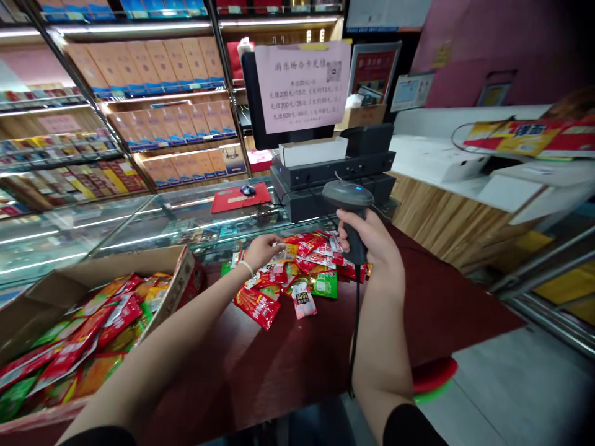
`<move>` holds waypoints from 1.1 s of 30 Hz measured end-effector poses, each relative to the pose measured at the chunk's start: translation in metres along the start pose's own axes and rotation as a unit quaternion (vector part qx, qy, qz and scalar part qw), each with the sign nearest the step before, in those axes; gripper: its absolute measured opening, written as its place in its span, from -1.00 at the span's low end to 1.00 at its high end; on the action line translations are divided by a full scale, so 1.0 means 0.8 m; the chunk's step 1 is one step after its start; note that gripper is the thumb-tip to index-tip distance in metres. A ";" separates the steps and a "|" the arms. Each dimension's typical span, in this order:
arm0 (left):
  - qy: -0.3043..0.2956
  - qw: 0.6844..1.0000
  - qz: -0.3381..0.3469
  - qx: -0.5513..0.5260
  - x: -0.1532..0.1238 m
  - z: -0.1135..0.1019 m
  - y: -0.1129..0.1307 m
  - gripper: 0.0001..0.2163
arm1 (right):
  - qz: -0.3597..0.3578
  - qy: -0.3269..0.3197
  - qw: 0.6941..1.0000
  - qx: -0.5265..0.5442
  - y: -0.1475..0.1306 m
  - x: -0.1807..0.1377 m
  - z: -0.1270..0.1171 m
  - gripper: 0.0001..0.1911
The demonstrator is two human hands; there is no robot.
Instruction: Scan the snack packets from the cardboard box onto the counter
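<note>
My right hand (369, 238) grips the handle of a black barcode scanner (349, 197), held upright above a pile of small snack packets (302, 266) on the dark red counter (288, 365). The scanner's cable hangs down past my forearm. My left hand (263, 249) reaches into the left side of the pile, fingers closed on a packet (284, 253) among the red, green and pink ones.
A cardboard box (179, 272) full of snack packets sits at the near left. Behind the pile stand a black register with a monitor (334, 170) and a paper notice (302, 83). A glass display case (139, 223) and stocked shelves fill the left. A red stool (432, 375) stands below right.
</note>
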State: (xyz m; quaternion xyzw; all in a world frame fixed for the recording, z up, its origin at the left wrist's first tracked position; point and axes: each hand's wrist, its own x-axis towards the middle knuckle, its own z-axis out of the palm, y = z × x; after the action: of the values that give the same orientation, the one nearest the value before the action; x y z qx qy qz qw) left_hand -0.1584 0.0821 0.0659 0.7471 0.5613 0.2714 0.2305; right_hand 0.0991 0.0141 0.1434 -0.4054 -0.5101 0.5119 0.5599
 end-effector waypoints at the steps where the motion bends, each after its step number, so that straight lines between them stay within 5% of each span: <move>1: 0.000 1.000 -0.003 0.012 0.006 0.010 0.003 -0.75 | -0.005 0.006 1.000 0.005 0.000 0.000 -0.004 -0.67; 7: -0.001 0.994 0.024 0.109 0.017 0.029 0.002 -0.77 | -0.016 0.007 1.000 0.020 -0.004 -0.005 -0.007 -0.65; 13: 0.024 0.994 0.038 0.101 0.008 -0.003 -0.003 -0.79 | -0.007 -0.009 1.000 0.017 -0.005 -0.002 0.007 -0.65; 22: 0.110 0.988 0.088 0.070 -0.063 -0.142 -0.017 -0.78 | 0.012 -0.068 0.998 0.015 -0.015 -0.012 0.088 -0.68; 28: 0.151 0.988 -0.003 0.044 -0.154 -0.235 -0.089 -0.73 | 0.042 -0.138 0.990 0.007 0.000 -0.026 0.163 -0.69; 33: 0.170 0.981 -0.089 0.028 -0.239 -0.280 -0.159 -0.68 | 0.056 -0.196 0.979 0.004 0.023 -0.033 0.227 -0.69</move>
State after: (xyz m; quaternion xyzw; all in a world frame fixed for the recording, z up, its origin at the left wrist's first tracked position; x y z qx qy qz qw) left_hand -0.4409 -0.0595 0.1223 0.6428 0.6642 0.3573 0.1340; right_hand -0.0819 -0.0217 0.1485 -0.3229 -0.5846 0.6140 0.4206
